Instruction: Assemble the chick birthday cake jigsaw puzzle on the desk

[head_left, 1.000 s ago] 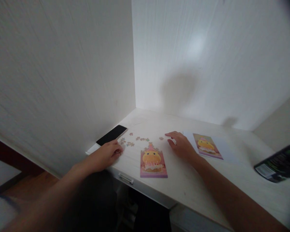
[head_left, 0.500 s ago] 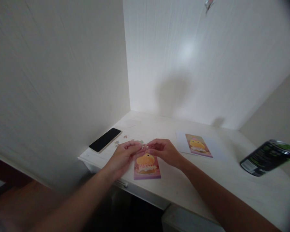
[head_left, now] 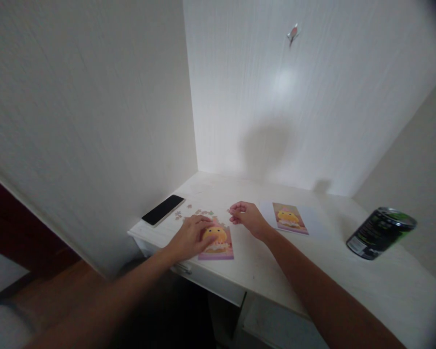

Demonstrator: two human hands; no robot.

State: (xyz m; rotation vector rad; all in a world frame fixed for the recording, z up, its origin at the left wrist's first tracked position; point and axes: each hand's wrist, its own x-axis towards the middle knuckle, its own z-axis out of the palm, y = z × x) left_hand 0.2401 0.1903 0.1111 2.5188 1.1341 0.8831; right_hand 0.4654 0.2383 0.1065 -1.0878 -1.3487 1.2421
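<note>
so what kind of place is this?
Likely a home desk nook, set in a corner between white walls. A phone and a dark can sit on the desk, and both hands work a small jigsaw beside its reference picture.

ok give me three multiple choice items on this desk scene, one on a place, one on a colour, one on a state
1. Where does the phone lie?
A. at the desk's left end, near the side wall
B. beside the can
C. on the printed sheet

2. What colour is the screen of the phone?
A. white
B. black
C. red

3. How does the left hand stand?
A. raised off the desk
B. fingers resting on the puzzle
C. holding the can

Answers: 1 A, it lies by the wall, left of the loose pieces. 2 B, the screen is dark, with a pale rim. 3 B, its fingers lie on the puzzle's upper left part, while the right hand is curled beside it.
</note>
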